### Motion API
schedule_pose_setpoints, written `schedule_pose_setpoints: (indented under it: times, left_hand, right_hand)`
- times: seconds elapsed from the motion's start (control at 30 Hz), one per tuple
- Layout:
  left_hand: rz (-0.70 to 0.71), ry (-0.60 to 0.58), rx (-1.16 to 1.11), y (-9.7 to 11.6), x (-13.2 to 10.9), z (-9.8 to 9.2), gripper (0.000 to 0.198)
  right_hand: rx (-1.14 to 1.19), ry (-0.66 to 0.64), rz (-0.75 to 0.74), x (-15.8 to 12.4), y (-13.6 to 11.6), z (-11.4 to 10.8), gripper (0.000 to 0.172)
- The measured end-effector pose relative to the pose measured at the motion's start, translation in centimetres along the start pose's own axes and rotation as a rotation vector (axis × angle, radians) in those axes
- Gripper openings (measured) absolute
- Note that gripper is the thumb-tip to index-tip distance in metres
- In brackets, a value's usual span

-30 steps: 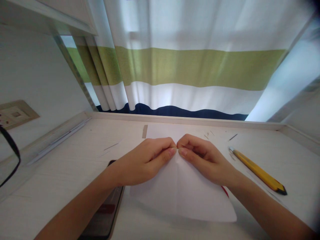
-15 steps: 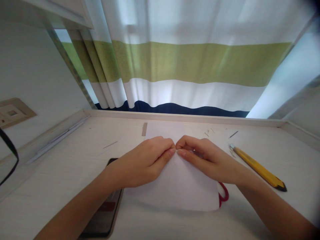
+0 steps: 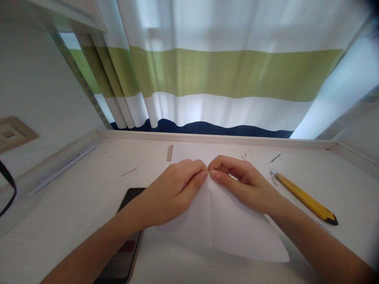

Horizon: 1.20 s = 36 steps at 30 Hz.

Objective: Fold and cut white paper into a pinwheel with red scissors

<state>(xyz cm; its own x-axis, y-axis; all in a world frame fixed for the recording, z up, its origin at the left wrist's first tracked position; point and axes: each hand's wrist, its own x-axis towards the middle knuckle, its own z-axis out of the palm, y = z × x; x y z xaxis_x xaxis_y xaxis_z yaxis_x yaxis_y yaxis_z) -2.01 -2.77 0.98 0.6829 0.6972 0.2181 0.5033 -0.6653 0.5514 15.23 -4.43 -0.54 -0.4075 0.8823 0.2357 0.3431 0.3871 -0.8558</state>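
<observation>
A white sheet of paper (image 3: 237,232) hangs between my hands, with a crease line running down its middle. My left hand (image 3: 180,189) pinches its top edge between thumb and fingers. Right beside it, my right hand (image 3: 242,183) pinches the same edge, and the two sets of fingertips almost meet. The paper's lower right corner sticks out toward me below my right wrist. Behind my hands another white sheet (image 3: 192,152) lies flat on the desk, mostly covered.
A phone (image 3: 121,262) lies partly under my left forearm. To the right rests a yellow utility knife (image 3: 304,197), with a thin dark strip (image 3: 275,158) and small scraps near it. A small tan piece (image 3: 169,153) lies beside the flat sheet. A striped curtain (image 3: 207,75) hangs behind the desk.
The held paper has opened out, its lower right corner swinging outward and a middle crease now showing. A red curved loop beside the paper is now out of sight. Both hands keep their pinch.
</observation>
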Motion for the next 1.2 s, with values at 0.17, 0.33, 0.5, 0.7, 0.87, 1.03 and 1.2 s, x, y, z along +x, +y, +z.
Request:
schedule_pose_setpoints:
  times: [0.17,0.33,0.5,0.7,0.87,1.03,1.2]
  left_hand:
    - [-0.012,0.001,-0.021,0.0,0.2,-0.3,0.024]
    - [-0.011,-0.109,-0.049,0.3,0.0,-0.9,0.022]
    - [0.003,-0.096,-0.056,0.4,-0.1,-1.0,0.023]
    - [-0.015,-0.036,-0.068,0.2,0.1,-0.4,0.025]
    - [-0.021,0.038,-0.092,0.0,0.0,0.3,0.026]
    - [-0.029,0.064,-0.106,0.1,0.0,0.5,0.025]
    - [-0.042,0.065,-0.107,0.1,0.0,0.5,0.025]
  right_hand:
    - [0.055,0.027,0.037,-0.1,0.3,0.2,0.014]
    - [-0.067,-0.047,-0.010,-0.3,-0.4,-0.5,0.013]
    - [-0.131,-0.090,-0.010,-0.4,-0.9,-0.8,0.013]
    - [-0.049,-0.028,-0.015,-0.2,-0.7,-0.4,0.013]
    - [-0.067,0.018,0.017,-0.1,-0.2,-0.2,0.014]
    - [-0.046,0.033,0.018,-0.3,-0.1,0.0,0.014]
    - [-0.044,0.060,0.022,-0.3,-0.1,0.1,0.014]
